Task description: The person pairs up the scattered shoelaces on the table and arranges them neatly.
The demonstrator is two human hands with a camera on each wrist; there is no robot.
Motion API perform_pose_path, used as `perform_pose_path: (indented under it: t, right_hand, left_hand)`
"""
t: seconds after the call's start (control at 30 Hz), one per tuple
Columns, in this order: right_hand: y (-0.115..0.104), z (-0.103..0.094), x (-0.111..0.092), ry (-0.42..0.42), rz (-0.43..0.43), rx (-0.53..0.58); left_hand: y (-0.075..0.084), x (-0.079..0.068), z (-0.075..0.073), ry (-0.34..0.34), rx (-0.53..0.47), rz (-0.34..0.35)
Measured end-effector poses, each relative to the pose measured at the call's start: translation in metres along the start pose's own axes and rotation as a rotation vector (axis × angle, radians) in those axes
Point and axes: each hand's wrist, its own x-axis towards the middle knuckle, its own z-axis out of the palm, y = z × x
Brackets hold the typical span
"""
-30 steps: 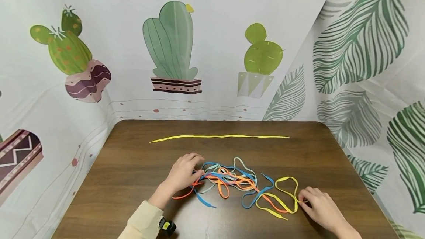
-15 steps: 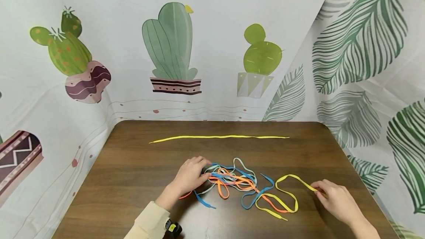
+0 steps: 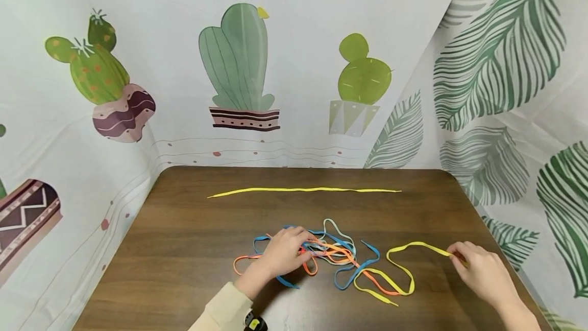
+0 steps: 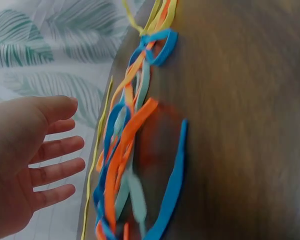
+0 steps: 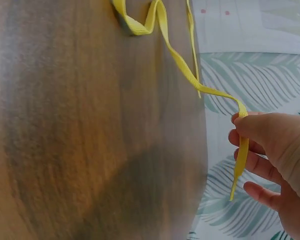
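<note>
My right hand (image 3: 484, 274) pinches a yellow shoelace (image 3: 416, 243) close to one end, between thumb and fingers. In the right wrist view the lace's tip hangs below the pinch, and the rest trails down to the table. Its other end lies in a loop at the right of a tangle of shoelaces. My left hand (image 3: 286, 252) is over the tangle's left part, hiding some of it. The left wrist view shows its fingers (image 4: 60, 175) spread and holding nothing. Orange (image 4: 112, 175), blue (image 4: 171, 192) and mint (image 4: 137, 195) shoelaces make up the tangle.
Another yellow shoelace (image 3: 294, 189) lies nearly straight along the back of the brown wooden table (image 3: 184, 229). Behind the table hangs a white cloth (image 3: 303, 65) printed with cacti and leaves. A dark device (image 3: 254, 322) sits at the left wrist.
My right hand has moved right and away from me, drawing the yellow lace's upper loop out into a longer curve. My left hand has shifted right across the tangle, uncovering its left end.
</note>
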Motion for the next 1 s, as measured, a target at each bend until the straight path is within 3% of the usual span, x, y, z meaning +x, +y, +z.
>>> perform_pose_path:
  t: [0.2,0.5,1.0]
  right_hand:
    - [0.003,-0.006,0.0,0.052,0.022,-0.01]
    - [0.008,-0.009,-0.003,0.053,0.054,-0.035]
    - [0.009,-0.005,-0.004,0.027,0.06,-0.034]
  left_hand:
    - [0.017,0.004,0.013,-0.001,0.017,0.071]
    - [0.046,0.011,0.027,-0.081,0.051,0.165]
    - [0.079,0.022,0.051,-0.129,0.231,0.375]
